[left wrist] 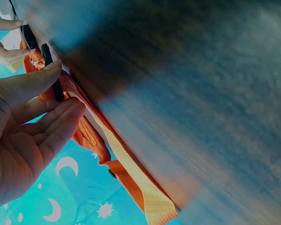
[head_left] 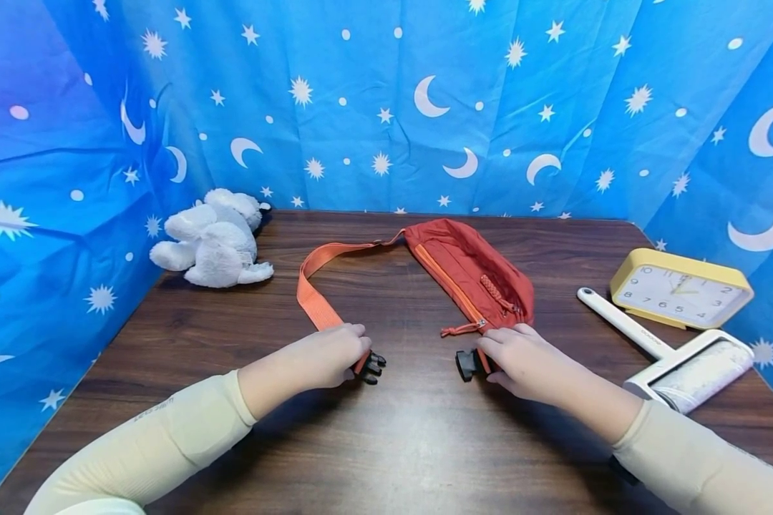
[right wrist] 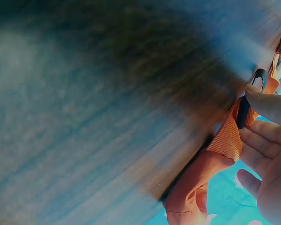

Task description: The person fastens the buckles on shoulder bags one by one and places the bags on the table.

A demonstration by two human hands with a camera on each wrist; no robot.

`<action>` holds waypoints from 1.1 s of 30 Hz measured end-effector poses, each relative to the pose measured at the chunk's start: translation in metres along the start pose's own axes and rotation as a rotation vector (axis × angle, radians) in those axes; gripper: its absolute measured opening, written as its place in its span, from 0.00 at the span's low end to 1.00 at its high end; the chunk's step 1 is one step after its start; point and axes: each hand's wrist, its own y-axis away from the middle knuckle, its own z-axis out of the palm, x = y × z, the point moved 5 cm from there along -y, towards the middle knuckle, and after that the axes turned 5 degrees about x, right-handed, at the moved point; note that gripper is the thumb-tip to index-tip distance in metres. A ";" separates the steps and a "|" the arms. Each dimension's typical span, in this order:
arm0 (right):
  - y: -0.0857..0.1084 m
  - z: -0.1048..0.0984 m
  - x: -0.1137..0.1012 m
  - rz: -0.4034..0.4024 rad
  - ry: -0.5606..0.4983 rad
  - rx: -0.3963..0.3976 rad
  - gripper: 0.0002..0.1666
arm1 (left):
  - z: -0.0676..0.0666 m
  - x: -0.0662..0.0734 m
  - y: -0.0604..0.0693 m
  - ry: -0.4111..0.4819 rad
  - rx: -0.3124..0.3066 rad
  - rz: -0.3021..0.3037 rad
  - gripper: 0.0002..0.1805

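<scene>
A rust-red waist bag (head_left: 467, 265) lies on the table, its orange strap (head_left: 322, 304) curving out to the left. My left hand (head_left: 331, 354) pinches the strap end at the black pronged buckle half (head_left: 372, 366), whose prongs point right. Opposite it, my right hand (head_left: 528, 357) holds the black socket half of the buckle (head_left: 467, 365) between thumb and fingers. A gap separates the two halves. In the left wrist view, thumb and fingers grip the pronged half (left wrist: 54, 77). In the right wrist view, the thumb presses on the socket half (right wrist: 250, 101).
A plush toy (head_left: 212, 239), pale grey-white, lies at the back left of the wooden table (head_left: 399, 458). On the right stand a yellow clock (head_left: 683, 286) and a white lint roller (head_left: 689, 365), near my right forearm. Blue star-and-moon curtains (head_left: 361, 107) surround the table.
</scene>
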 end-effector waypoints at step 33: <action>0.001 -0.001 0.009 -0.022 -0.054 0.069 0.22 | -0.007 -0.005 0.002 0.058 0.081 -0.026 0.17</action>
